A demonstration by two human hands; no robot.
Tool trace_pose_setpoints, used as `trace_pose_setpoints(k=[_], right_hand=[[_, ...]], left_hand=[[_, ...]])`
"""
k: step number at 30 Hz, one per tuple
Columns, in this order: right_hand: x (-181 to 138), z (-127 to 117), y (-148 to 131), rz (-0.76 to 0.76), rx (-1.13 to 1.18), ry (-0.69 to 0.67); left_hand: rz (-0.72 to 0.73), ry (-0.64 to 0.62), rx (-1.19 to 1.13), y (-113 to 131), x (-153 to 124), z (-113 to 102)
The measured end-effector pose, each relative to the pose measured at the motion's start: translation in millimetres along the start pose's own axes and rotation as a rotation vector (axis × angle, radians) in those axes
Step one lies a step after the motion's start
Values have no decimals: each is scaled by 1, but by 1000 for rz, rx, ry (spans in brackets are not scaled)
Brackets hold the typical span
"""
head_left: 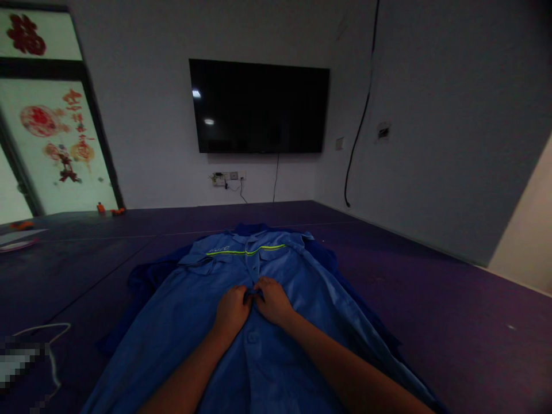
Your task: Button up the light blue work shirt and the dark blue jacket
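Observation:
A blue work shirt [181,328] with a yellow-green stripe across the chest lies spread out, front side up, on a purple surface. Both hands meet at its front placket, around mid-chest. My left hand [234,307] pinches the cloth at the front edge. Close against it, my right hand [272,299] grips the same bunched part of the placket, fingers curled. Whatever button sits between the fingertips is hidden. Below the hands a button [252,337] shows on the placket. Darker blue cloth [150,270] sticks out from beneath the shirt on both sides.
The purple surface [431,299] reaches to the walls. A white cable [54,326] lies at the lower left beside a blurred-out object. Small orange items [100,207] lie near the door. A black cable [360,126] hangs down the right wall; a television [261,107] is mounted ahead.

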State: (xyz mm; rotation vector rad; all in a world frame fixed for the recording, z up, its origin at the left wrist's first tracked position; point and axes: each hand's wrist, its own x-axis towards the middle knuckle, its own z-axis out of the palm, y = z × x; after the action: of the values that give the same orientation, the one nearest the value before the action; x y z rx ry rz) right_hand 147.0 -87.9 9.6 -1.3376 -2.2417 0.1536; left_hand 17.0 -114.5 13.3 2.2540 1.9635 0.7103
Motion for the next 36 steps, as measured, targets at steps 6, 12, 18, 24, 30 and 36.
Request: trace_pose_setpoints(k=[6, 12, 18, 24, 30, 36], right_hand=[[1, -1, 0, 2, -12, -13], [1, -1, 2, -14, 17, -7], [-2, -1, 3, -60, 45, 3], [0, 0, 4, -63, 7, 0], [1, 2, 6, -42, 2, -11], [0, 1, 4, -25, 9, -7]], left_hand=[[-19, -2, 22, 1, 0, 0], [-6, 16, 8, -4, 1, 3], [23, 32, -13, -5, 1, 4], [41, 13, -7, -4, 1, 3], [31, -13, 3, -4, 1, 2], [35, -7, -9, -3, 0, 2]])
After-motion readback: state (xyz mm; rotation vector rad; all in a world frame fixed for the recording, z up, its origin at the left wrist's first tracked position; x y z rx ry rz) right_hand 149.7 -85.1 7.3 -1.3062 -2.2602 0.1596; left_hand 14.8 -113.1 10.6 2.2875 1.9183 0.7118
